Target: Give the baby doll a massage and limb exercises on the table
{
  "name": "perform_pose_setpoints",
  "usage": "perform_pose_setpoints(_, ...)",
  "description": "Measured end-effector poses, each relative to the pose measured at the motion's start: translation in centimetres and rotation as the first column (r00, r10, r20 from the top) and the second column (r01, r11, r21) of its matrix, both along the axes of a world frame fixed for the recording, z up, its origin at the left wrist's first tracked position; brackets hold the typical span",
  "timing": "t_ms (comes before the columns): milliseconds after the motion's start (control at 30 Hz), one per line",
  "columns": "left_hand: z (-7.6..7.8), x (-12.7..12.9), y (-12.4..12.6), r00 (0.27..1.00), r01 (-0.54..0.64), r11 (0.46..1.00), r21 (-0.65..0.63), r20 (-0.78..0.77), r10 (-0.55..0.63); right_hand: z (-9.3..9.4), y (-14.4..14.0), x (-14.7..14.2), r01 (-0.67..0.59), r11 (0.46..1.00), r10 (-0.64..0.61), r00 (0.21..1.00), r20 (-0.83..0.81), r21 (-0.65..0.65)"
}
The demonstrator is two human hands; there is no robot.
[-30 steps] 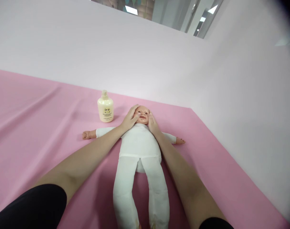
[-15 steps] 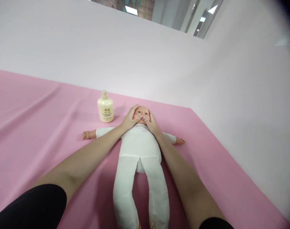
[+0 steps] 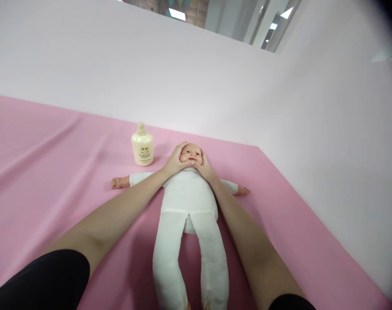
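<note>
A baby doll (image 3: 189, 191) with a white cloth body lies on its back, arms spread wide and legs toward me. My left hand (image 3: 175, 161) cups the left side of the doll's head (image 3: 192, 150), and my right hand (image 3: 206, 168) cups the right side. Both thumbs rest on the chin, just under the mouth, with their tips close together. The fingers wrap around the sides of the head and are partly hidden behind it. Left of the head stands a pale yellow pump bottle (image 3: 142, 148), apart from my hands.
A pink cloth (image 3: 69, 163) covers the surface and has creases on the left. White walls (image 3: 118, 69) rise behind and to the right. Beyond the top of the back wall, a glass pane (image 3: 231, 21) shows ceiling lights.
Both thumbs have slid down from beside the doll's mouth to its chin, uncovering the mouth. The palms and fingers stay around the head; the doll and bottle have not moved.
</note>
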State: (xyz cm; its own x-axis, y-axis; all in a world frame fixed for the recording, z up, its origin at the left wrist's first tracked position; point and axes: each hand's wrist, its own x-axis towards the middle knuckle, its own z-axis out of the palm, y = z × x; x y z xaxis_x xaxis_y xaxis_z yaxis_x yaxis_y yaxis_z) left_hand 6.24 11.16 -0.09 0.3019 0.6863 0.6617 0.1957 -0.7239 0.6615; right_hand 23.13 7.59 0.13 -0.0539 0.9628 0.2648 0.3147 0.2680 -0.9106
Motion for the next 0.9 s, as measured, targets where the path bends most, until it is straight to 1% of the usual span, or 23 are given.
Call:
perform_pose_setpoints(233, -0.11, -0.05, 0.31, 0.999, 0.032, 0.999, -0.007, 0.013, -0.032, 0.11, -0.01, 0.06, -0.012, 1.0, 0.012, 1.0, -0.008, -0.005)
perform_pose_setpoints(433, -0.06, 0.05, 0.19, 0.999, 0.028, 0.999, -0.024, 0.033, -0.027, 0.27, 0.11, 0.32, -0.038, 0.998, 0.037, 0.999, -0.012, -0.048)
perform_pose_setpoints(667, 0.03, 0.1, 0.16, 1.0, 0.02, 1.0, -0.018, 0.025, -0.02, 0.18, 0.44, 0.55, -0.076, 0.995, 0.074, 0.997, -0.038, -0.065)
perform_pose_setpoints(900, 0.05, 0.08, 0.3, 0.999, 0.033, 0.999, -0.027, 0.038, -0.032, 0.4, 0.24, 0.56, -0.073, 0.992, 0.071, 0.997, -0.028, -0.101)
